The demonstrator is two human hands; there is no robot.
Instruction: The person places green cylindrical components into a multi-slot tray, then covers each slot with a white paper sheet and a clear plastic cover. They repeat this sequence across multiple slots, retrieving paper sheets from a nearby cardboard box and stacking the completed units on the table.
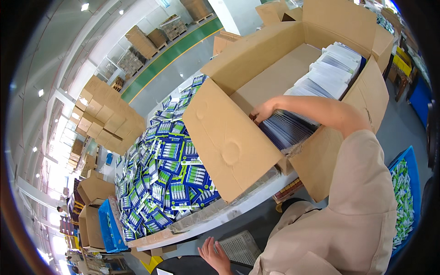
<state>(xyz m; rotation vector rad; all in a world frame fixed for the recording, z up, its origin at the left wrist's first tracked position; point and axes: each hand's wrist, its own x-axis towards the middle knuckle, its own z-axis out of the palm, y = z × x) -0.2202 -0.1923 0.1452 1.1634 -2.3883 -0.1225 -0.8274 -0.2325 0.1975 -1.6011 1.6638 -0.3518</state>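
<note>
My right hand (266, 110) reaches into a large open cardboard box (256, 50), beside the near end of a row of packed blister cards (286, 130). Its fingers curl downward; the box's front flap (229, 142) partly hides them, so what they grip is not clear. White plastic blister backs (327, 73) fill the farther part of the row. Low at the bottom, my left hand (215, 255) is held with fingers apart and nothing in it, near a grey perforated tray (240, 247). Left of the box, many blue-and-green blister packs of small tubes (169, 149) lie heaped on the table.
The table's pale edge (206, 222) runs below the heap. A blue bin of green-and-white tubes (402, 206) stands at my right; another blue bin (110, 224) is at the left. Stacked cartons (107, 114) rise beyond the table. A dark round surface (188, 265) lies by my left hand.
</note>
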